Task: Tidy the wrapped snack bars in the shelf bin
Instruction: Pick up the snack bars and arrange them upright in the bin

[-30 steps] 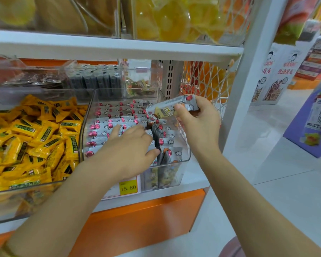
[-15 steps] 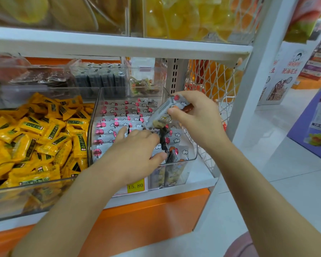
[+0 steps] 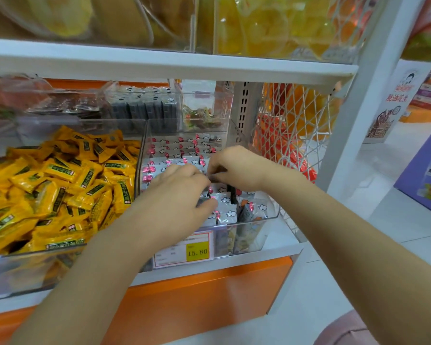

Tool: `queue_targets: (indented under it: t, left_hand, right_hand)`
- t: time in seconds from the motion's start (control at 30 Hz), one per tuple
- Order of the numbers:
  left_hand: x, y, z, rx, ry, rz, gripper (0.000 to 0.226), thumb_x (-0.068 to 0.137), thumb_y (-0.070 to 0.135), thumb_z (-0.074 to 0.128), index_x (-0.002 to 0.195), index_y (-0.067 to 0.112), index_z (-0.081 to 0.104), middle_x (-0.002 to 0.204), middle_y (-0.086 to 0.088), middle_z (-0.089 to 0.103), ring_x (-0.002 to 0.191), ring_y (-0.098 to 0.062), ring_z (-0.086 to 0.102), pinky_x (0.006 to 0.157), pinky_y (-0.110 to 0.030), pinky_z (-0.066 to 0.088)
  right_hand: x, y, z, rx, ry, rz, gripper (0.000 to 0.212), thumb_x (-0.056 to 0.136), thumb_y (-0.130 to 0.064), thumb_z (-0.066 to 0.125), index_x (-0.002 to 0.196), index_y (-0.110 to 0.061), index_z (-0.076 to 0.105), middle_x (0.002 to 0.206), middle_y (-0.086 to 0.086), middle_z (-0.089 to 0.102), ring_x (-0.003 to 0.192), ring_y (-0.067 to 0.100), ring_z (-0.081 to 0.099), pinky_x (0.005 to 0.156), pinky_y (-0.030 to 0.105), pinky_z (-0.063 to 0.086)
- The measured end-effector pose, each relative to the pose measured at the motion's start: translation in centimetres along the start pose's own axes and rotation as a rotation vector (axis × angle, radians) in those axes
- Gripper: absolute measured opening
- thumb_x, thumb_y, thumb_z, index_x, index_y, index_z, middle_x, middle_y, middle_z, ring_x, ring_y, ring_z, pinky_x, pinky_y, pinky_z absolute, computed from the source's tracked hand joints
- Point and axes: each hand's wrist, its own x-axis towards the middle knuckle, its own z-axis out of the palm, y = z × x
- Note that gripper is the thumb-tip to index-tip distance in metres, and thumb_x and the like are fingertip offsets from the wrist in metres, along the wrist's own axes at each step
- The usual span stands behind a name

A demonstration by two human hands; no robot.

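Heap of yellow packets point(image 3: 60, 190) in the leftmost bin, loose and unsorted. Just beside it on the same shelf I see the clear shelf bin point(image 3: 271, 215), holding the wrapped snack bars point(image 3: 174, 150): silver wrappers with red marks, standing on edge in rows. The left hand point(image 3: 182, 192) lies knuckles-up over the middle rows, fingers bent down among the bars, thumb against the front packets; I cannot tell whether they grasp anything. The right hand point(image 3: 237, 168), close against the left, pinches a single bar point(image 3: 218, 176) by its dark end, low over the rows. The front-right bars lean unevenly. A yellow price tag point(image 3: 197, 251) is on the bin's front wall. A white mesh basket point(image 3: 296, 135) is just beside the bin on the right.
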Motion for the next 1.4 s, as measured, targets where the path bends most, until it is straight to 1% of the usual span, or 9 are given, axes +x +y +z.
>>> queue_targets:
  t: [0.1,0.4,0.53,0.7,0.8,0.93,1.07,1.2,1.4]
  left_hand:
    - [-0.2,-0.4,-0.3,0.012,0.007,-0.03,0.034,0.093,0.041,0.042,0.118,0.022,0.055,0.123,0.005,0.045,0.115,-0.014,0.031,0.096,-0.03,0.029]
    - [-0.3,-0.5,-0.6,0.038,0.021,-0.065,0.031,0.094,0.036,0.043,0.116,0.019,0.057,0.122,0.003,0.048,0.113,-0.015,0.036,0.095,-0.033,0.033]
    - [-0.2,-0.2,-0.6,0.052,0.023,-0.083,0.032,0.094,0.036,0.044,0.118,0.019,0.057,0.124,0.002,0.047,0.115,-0.016,0.035,0.096,-0.033,0.033]
    - [-0.2,-0.3,-0.8,0.047,0.089,-0.083,0.031,0.094,0.029,0.044,0.119,0.017,0.058,0.124,0.002,0.049,0.117,-0.016,0.036,0.098,-0.033,0.033]
    - [-0.2,-0.5,-0.9,0.036,0.136,-0.086,0.031,0.095,0.027,0.044,0.123,0.018,0.055,0.127,0.002,0.048,0.119,-0.017,0.035,0.099,-0.031,0.032]
    - [-0.2,-0.5,-0.9,0.004,0.186,-0.102,0.034,0.095,0.025,0.046,0.127,0.018,0.052,0.13,0.001,0.047,0.122,-0.016,0.036,0.099,-0.028,0.031]
    - [-0.2,-0.4,-0.8,-0.003,0.191,-0.112,0.033,0.094,0.023,0.045,0.126,0.017,0.053,0.129,0.0,0.048,0.121,-0.017,0.037,0.099,-0.029,0.032]
    - [-0.2,-0.4,-0.8,-0.009,0.195,-0.118,0.035,0.094,0.024,0.045,0.128,0.018,0.052,0.129,0.0,0.048,0.12,-0.017,0.038,0.098,-0.029,0.032]
    - [0.0,-0.6,-0.6,-0.007,0.196,-0.12,0.034,0.094,0.026,0.046,0.126,0.017,0.053,0.129,-0.001,0.048,0.121,-0.018,0.038,0.099,-0.031,0.032]
  right_hand:
    - [-0.1,-0.2,-0.3,0.038,-0.043,0.015,0.031,0.093,-0.003,0.041,0.116,-0.004,0.062,0.122,0.011,0.062,0.11,0.027,0.055,0.095,0.037,0.044]
    - [-1.6,0.4,-1.1,0.175,0.238,0.106,0.04,0.091,0.007,0.035,0.119,-0.007,0.06,0.122,0.009,0.06,0.111,0.023,0.056,0.085,0.023,0.041]
    - [-0.1,1.0,-0.3,0.173,0.346,0.15,0.034,0.09,0.005,0.041,0.112,-0.007,0.065,0.115,0.01,0.064,0.105,0.025,0.059,0.091,0.033,0.047]
    - [2.8,0.9,0.2,-0.008,0.227,0.073,0.019,0.089,-0.015,0.058,0.104,-0.01,0.069,0.108,0.006,0.067,0.098,0.025,0.061,0.089,0.04,0.05]
    - [3.3,0.6,-0.1,0.035,0.22,0.052,0.01,0.087,-0.01,0.059,0.09,-0.008,0.068,0.093,0.004,0.068,0.089,0.024,0.062,0.084,0.04,0.052]
    - [3.1,1.4,-1.4,0.19,0.349,0.073,0.015,0.09,-0.009,0.054,0.098,-0.004,0.065,0.101,0.011,0.067,0.092,0.025,0.061,0.086,0.04,0.051]
    - [3.0,1.5,0.0,0.058,0.171,0.084,0.029,0.088,-0.016,0.061,0.117,-0.01,0.061,0.114,0.007,0.063,0.103,0.024,0.059,0.091,0.039,0.049]
    - [3.0,1.3,1.5,-0.04,0.152,0.09,0.023,0.085,-0.03,0.066,0.101,-0.014,0.066,0.102,0.004,0.066,0.097,0.024,0.056,0.086,0.04,0.05]
    - [2.8,1.6,1.4,0.058,0.259,0.126,0.008,0.088,-0.009,0.059,0.086,-0.006,0.065,0.093,0.008,0.067,0.088,0.026,0.06,0.08,0.039,0.051]
